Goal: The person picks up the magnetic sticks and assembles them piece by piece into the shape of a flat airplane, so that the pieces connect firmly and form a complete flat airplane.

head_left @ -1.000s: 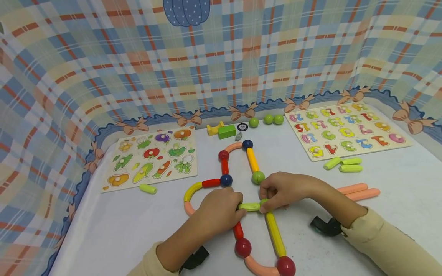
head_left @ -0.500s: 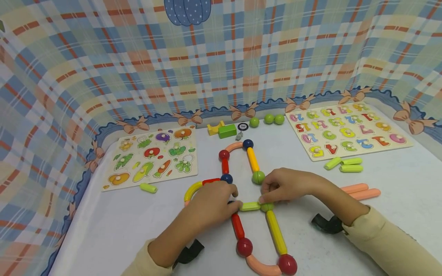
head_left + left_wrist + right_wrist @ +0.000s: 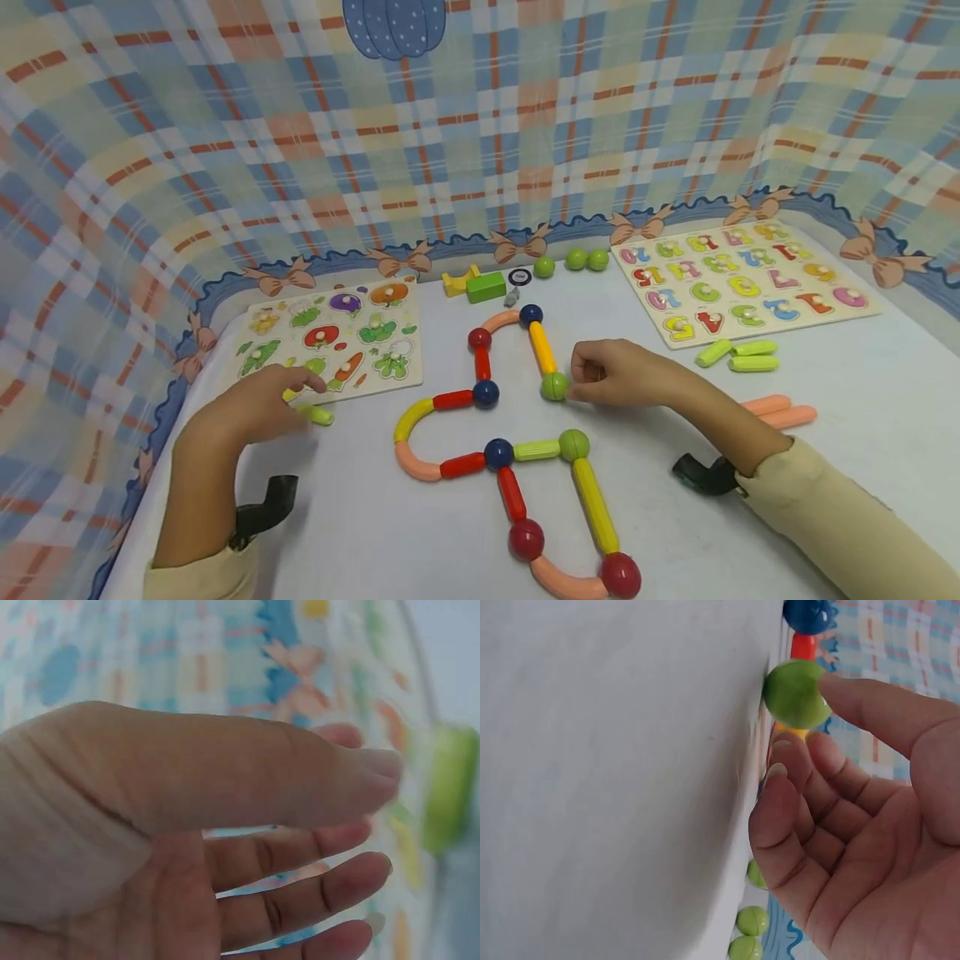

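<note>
My left hand (image 3: 255, 408) hovers over the front edge of the vegetable puzzle board (image 3: 408, 375), fingers apart and holding nothing. A short light-green ribbed stick (image 3: 451, 787) lies just beyond its fingertips. My right hand (image 3: 618, 372) is beside a green ball (image 3: 555, 386), thumb tip at the ball's side and other fingers loosely bent (image 3: 870, 802). That ball ends a yellow-orange stick (image 3: 543, 347) in a chain of magnetic sticks and balls. Nearer, a second green ball (image 3: 574, 445) joins a light-green stick (image 3: 537, 450) and a long yellow-green stick (image 3: 596, 507); a gap separates the two green balls.
A number puzzle board (image 3: 675, 287) lies at the back right, with several light-green sticks (image 3: 753, 364) before it. Two peach sticks (image 3: 795, 416) lie partly behind my right forearm. Loose green balls (image 3: 576, 259) and a green block (image 3: 486, 287) stand at the back.
My left hand has left the dark blue ball and moved left to the loose green stick. The right hand has shifted from the nearer green ball to the farther one.
</note>
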Demonstrator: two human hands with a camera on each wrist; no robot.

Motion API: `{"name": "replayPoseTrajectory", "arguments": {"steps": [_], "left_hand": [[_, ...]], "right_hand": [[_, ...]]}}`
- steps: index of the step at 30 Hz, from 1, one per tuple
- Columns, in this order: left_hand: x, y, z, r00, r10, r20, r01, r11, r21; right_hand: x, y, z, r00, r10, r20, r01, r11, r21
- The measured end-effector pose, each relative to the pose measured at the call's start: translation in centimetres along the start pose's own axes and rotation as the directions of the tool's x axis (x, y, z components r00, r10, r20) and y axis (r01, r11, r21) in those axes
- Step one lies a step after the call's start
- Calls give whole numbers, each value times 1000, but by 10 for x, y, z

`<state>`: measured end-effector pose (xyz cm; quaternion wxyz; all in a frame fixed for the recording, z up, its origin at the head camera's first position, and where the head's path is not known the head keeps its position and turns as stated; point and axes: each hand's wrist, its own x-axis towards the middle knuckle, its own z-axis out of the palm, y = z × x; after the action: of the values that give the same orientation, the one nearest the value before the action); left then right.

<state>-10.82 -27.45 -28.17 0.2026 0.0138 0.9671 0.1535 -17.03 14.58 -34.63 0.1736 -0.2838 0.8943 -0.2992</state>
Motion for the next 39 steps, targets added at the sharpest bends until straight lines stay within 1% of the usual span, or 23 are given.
{"name": "replayPoseTrajectory", "arguments": {"steps": [2,4,7,10,12,14,16,17,18,20,21,22,24,27,29,31,34,37,39], "left_hand": [[4,-13,3,999,5,41,-5,1000,-8],[10,-19,7,998,-3,69,4,1000,-20],[20,-25,14,997,-18,76,22,999,-46],[24,-28,17,996,-33,80,38,998,-53],[23,-26,18,997,-28,78,31,999,-40],[21,-20,16,997,15,72,-14,1000,-22],[18,-7,14,993,109,53,-107,994,-39],[17,2,14,986,161,34,-159,986,-45],[17,13,14,975,220,13,-220,974,-50],[19,38,16,946,324,-28,-325,944,-59],[20,51,19,932,361,-45,-363,930,-55],[23,65,21,922,384,-59,-386,922,-35],[30,90,28,905,419,-76,-419,908,15],[44,121,38,883,461,-88,-453,887,90],[53,137,45,866,492,-84,-481,868,128],[62,148,52,855,514,-66,-502,853,143],[69,159,61,851,524,-36,-514,844,154],[74,163,67,859,511,-34,-497,848,182],[76,164,69,867,496,-37,-481,855,196]], "right_hand": [[1,1,1,1000,7,-19,-7,1000,12],[1,2,1,999,22,-30,-21,999,24],[0,4,2,999,40,-23,-39,998,38],[1,5,3,1000,30,3,-30,999,42],[1,4,3,1000,24,14,-24,999,42],[2,4,3,1000,19,21,-20,999,33],[2,4,2,1000,15,24,-16,999,28],[2,3,2,1000,12,23,-13,1000,24],[2,3,1,1000,11,21,-12,1000,21],[3,3,1,1000,11,13,-11,1000,20],[3,3,1,1000,10,7,-10,1000,21],[3,3,1,1000,9,3,-9,1000,25],[3,3,2,1000,12,1,-12,999,39],[3,3,4,1000,15,6,-15,998,58],[3,3,5,1000,19,6,-19,998,59],[3,3,5,1000,21,5,-21,998,58],[4,4,6,1000,8,11,-8,998,56],[4,4,6,1000,-7,14,6,998,56],[5,3,6,1000,-9,15,8,998,56]]}}
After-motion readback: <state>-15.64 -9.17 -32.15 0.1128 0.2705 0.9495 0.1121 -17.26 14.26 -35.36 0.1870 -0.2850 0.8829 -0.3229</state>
